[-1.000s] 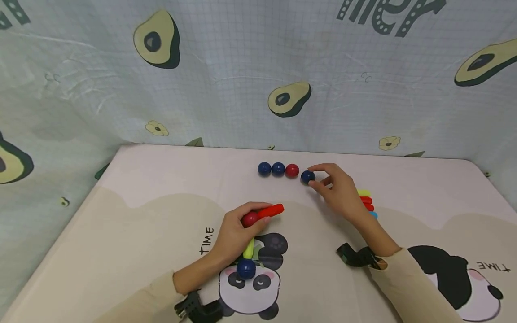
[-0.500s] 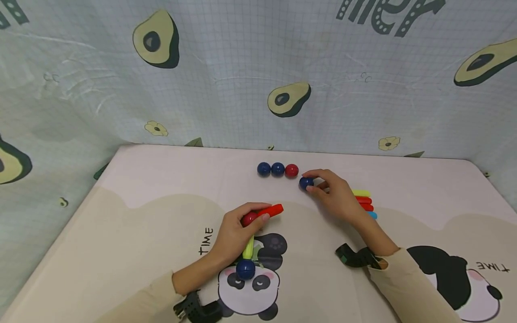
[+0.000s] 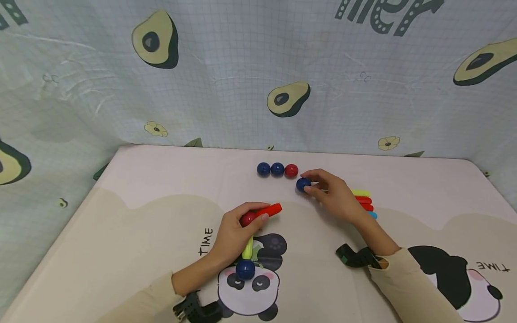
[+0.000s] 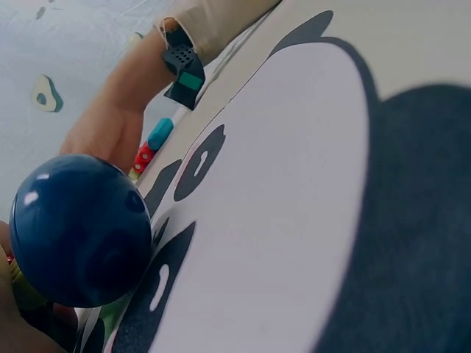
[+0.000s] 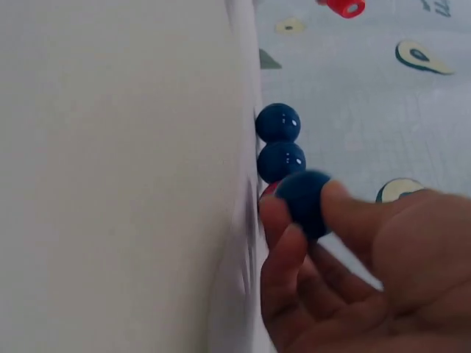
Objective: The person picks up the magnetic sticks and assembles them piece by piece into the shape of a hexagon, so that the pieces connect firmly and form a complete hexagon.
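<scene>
My left hand (image 3: 234, 229) grips a red ball (image 3: 248, 219) and the red stick (image 3: 269, 210) that juts from it, over the printed panda. Below that hand a yellow stick (image 3: 247, 249) runs down to a blue ball (image 3: 245, 269), which looms large in the left wrist view; the stick's upper end is hidden by the hand. Between thumb and fingers my right hand (image 3: 334, 195) pinches another blue ball (image 3: 302, 184), seen close in the right wrist view. It is just in front of a row made of two blue balls (image 3: 277, 169) and a red ball (image 3: 291, 170).
Several sticks, yellow (image 3: 361, 193), red (image 3: 366, 207) and blue (image 3: 372, 215), lie side by side beyond the right forearm, partly covered by it. A pale tablecloth (image 3: 161, 251) with printed pandas covers the table. Behind it hangs an avocado-print sheet (image 3: 226, 67).
My right hand has drawn the blue ball slightly nearer and to the left, away from the line of the row. The left hand and its pieces stay almost still.
</scene>
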Available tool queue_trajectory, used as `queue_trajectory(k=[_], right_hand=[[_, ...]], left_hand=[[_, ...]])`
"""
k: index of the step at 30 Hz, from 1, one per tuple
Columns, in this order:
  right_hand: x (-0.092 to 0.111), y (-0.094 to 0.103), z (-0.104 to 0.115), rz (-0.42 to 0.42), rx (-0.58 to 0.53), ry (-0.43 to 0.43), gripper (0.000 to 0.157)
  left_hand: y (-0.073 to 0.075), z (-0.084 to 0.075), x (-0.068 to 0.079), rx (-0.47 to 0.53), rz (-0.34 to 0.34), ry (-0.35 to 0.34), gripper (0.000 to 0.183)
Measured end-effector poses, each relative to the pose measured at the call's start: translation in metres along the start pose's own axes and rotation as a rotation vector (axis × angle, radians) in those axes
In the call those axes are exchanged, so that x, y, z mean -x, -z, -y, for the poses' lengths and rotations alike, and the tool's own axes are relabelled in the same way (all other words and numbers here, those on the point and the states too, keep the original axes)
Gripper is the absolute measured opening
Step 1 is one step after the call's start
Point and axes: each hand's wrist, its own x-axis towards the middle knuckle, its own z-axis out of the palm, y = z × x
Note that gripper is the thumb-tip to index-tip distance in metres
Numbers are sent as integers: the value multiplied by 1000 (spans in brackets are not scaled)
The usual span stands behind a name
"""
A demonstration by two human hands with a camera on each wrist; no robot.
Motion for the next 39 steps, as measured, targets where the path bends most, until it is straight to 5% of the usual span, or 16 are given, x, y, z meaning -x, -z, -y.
queue_trajectory(k=[15,39], right_hand=[[5,2,22,268,-269,189,38],[9,-6,26,314,-299,217,36]], left_hand=[[2,-2,0,1,-22,7,26],[0,-4,0,36,-32,29,23]])
